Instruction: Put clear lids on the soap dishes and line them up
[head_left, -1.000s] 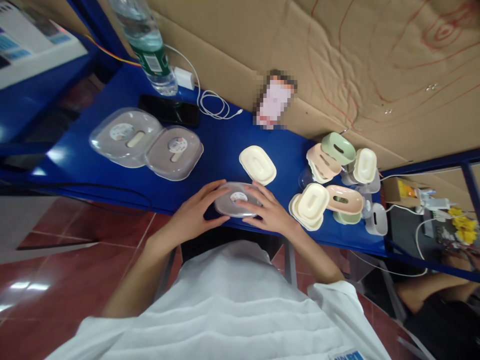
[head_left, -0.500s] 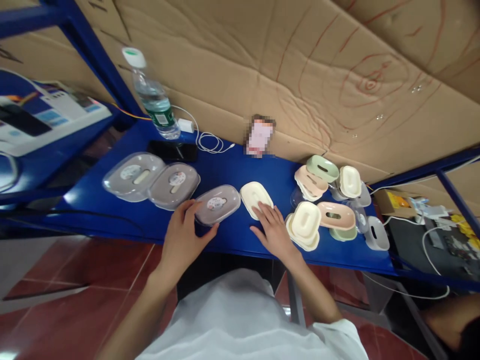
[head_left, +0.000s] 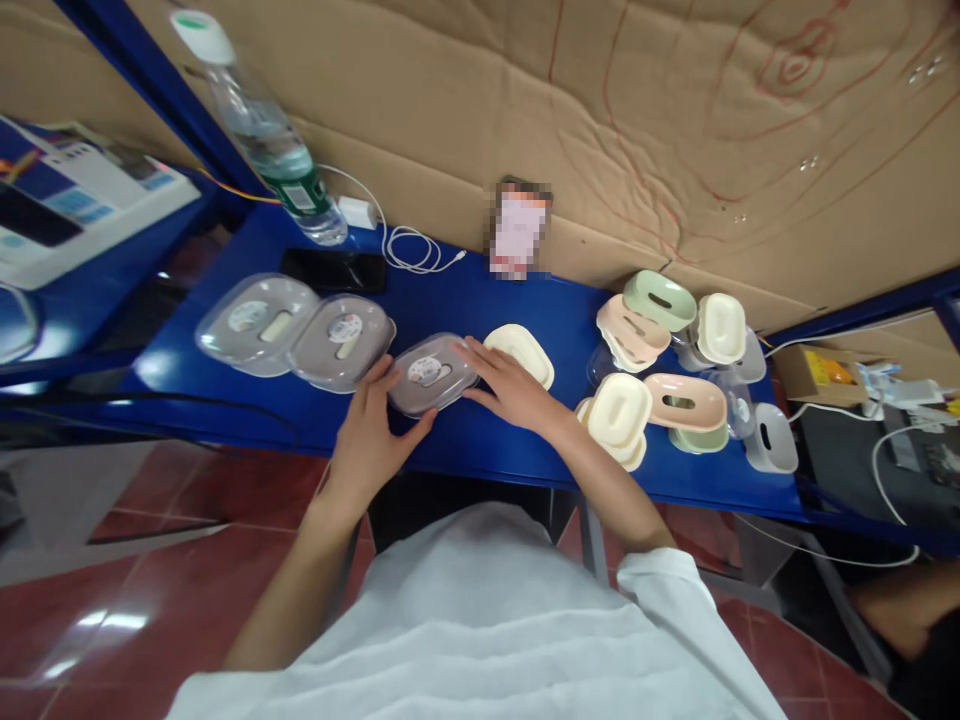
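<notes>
Right hand (head_left: 510,385) moved to lidded box (head_left: 433,373); left hand (head_left: 367,432) opposite, both half-spread against edges, bare table (head_left: 446,300) behind

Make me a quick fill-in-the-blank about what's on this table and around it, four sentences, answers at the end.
1. The left hand and the right hand are at either end of a dish in a row of ____ covered dishes.
2. The label on the bottle is ____.
3. The bare surface of the table is ____.
4. The cardboard behind the table is marked with ____ lines.

Missing words: three; green; blue; red.
</notes>
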